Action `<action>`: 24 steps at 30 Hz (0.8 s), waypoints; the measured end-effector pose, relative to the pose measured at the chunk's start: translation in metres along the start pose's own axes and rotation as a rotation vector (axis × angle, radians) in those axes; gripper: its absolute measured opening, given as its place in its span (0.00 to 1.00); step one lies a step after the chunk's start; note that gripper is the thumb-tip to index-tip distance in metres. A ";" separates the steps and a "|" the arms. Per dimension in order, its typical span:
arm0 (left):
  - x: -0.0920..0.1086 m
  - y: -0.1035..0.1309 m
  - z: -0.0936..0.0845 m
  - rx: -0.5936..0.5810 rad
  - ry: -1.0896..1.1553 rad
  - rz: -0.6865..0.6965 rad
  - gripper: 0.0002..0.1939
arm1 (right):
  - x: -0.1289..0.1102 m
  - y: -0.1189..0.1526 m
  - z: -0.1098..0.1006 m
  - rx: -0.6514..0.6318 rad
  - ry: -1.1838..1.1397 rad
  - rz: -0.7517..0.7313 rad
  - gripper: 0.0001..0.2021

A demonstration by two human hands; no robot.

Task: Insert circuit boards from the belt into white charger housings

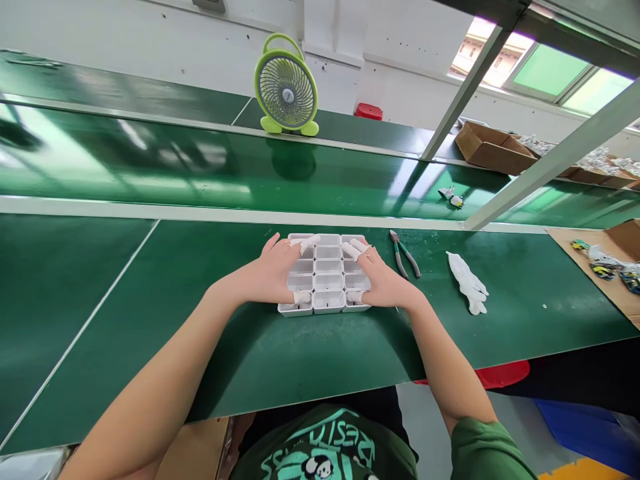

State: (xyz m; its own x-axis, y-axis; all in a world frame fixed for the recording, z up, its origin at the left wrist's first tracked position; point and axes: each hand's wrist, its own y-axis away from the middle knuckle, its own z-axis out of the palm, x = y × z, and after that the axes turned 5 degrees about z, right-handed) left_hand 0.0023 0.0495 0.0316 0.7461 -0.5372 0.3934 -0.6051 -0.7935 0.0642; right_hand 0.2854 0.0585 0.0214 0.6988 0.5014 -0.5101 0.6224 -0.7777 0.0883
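Note:
White plastic boxes [329, 283] stand open-topped in a grid of three columns on the green bench. My left hand [273, 270] rests over the left column, its thumb at the nearest row and its fingers reaching toward the far rows. Over the right column lies my right hand [385, 277], in much the same pose. Both hands are open, with thumb and fingers spread wide and touching the boxes. White coverings wrap several fingertips. My palms and fingers hide parts of the outer columns.
Green-handled pliers [404, 255] and a white glove [468, 283] lie to the right. Cardboard with small parts [603, 270] sits at the far right. A green fan [287, 90] stands on the back shelf; a slanted metal post [550, 157] rises at the right.

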 end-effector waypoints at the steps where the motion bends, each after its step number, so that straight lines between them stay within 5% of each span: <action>1: 0.000 0.000 0.000 0.011 0.004 0.005 0.47 | 0.000 0.000 0.000 0.008 -0.017 -0.015 0.50; 16: -0.003 0.004 -0.002 0.001 -0.014 0.011 0.50 | 0.000 0.000 -0.003 0.021 -0.015 0.034 0.54; 24: 0.000 0.000 0.002 -0.011 -0.060 0.006 0.43 | -0.002 0.000 -0.004 -0.003 -0.013 0.043 0.55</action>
State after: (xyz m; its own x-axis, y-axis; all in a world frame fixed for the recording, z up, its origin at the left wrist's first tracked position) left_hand 0.0033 0.0490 0.0302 0.7574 -0.5586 0.3381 -0.6127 -0.7870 0.0721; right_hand 0.2849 0.0592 0.0262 0.7206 0.4625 -0.5165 0.5928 -0.7974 0.1129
